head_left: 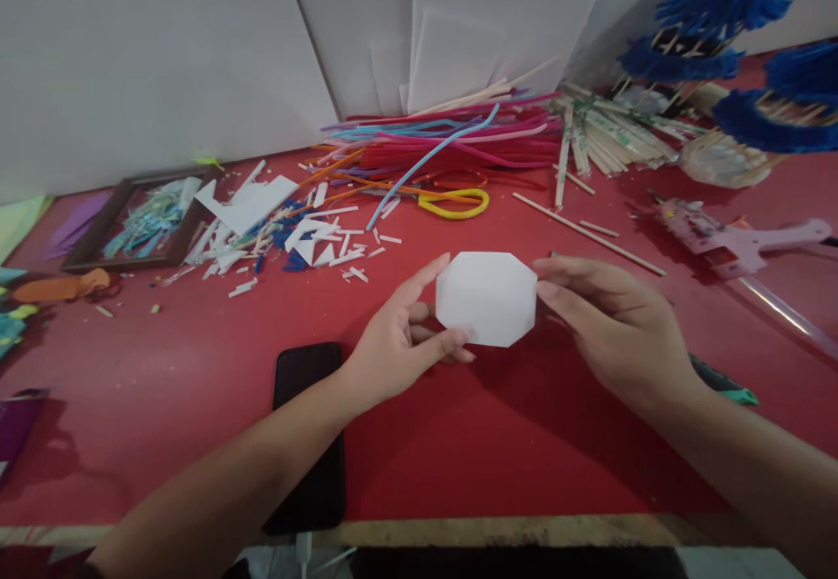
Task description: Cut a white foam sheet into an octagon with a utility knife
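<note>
A white eight-sided piece of card (pixel 485 299) is held up above the red table, its flat face toward me. My left hand (pixel 409 334) grips its left side, with the thumb at the lower edge and the index finger along the upper left corner. At the right edge, my right hand (pixel 615 326) pinches the card between thumb and fingers. Whatever lies behind the card is hidden. Under my left forearm rests a black phone (pixel 307 439), with a cable at its lower end.
White scraps (pixel 320 238) lie behind my left hand, beside a brown frame (pixel 124 238). Yellow-handled scissors (pixel 453 203) sit before colourful pipe cleaners (pixel 458 147). A pink glue gun (pixel 726 234), wooden sticks (pixel 615 138) and blue-topped models (pixel 694 33) stand to the right. A green-tipped cutter (pixel 724 380) is near my right wrist.
</note>
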Action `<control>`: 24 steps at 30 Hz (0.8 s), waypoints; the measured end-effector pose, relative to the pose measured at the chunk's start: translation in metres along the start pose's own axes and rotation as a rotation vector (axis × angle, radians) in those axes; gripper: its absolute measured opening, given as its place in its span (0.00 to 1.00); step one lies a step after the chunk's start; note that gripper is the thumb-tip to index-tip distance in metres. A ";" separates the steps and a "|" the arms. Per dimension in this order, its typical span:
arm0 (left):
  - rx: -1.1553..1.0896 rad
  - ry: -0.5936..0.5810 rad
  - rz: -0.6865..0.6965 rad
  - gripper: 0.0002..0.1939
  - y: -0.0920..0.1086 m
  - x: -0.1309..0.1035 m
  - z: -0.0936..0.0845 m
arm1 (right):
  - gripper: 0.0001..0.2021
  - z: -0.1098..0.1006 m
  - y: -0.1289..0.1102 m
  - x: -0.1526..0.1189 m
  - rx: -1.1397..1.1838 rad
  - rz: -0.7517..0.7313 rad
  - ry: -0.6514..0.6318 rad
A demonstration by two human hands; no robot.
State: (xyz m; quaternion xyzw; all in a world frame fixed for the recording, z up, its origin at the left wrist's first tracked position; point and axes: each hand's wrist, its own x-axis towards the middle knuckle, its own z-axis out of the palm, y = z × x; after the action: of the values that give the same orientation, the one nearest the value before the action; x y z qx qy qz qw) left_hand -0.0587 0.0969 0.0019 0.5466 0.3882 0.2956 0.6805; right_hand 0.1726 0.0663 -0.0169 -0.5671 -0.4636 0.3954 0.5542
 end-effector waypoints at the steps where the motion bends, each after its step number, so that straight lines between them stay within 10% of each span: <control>1: -0.011 -0.006 0.000 0.52 0.000 0.000 0.001 | 0.07 -0.002 -0.001 0.000 -0.021 -0.006 0.014; 9: 0.002 0.102 0.098 0.48 0.000 -0.002 -0.002 | 0.38 -0.009 -0.005 0.005 -0.093 -0.152 -0.463; 24: 0.113 0.190 0.140 0.45 0.003 -0.006 0.002 | 0.31 -0.009 -0.005 -0.004 -0.074 0.001 -0.267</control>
State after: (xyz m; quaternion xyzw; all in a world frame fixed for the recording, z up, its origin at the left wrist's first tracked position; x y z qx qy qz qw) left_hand -0.0604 0.0912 0.0065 0.5794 0.4278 0.3704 0.5866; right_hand 0.1794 0.0601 -0.0115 -0.5297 -0.5472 0.4501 0.4663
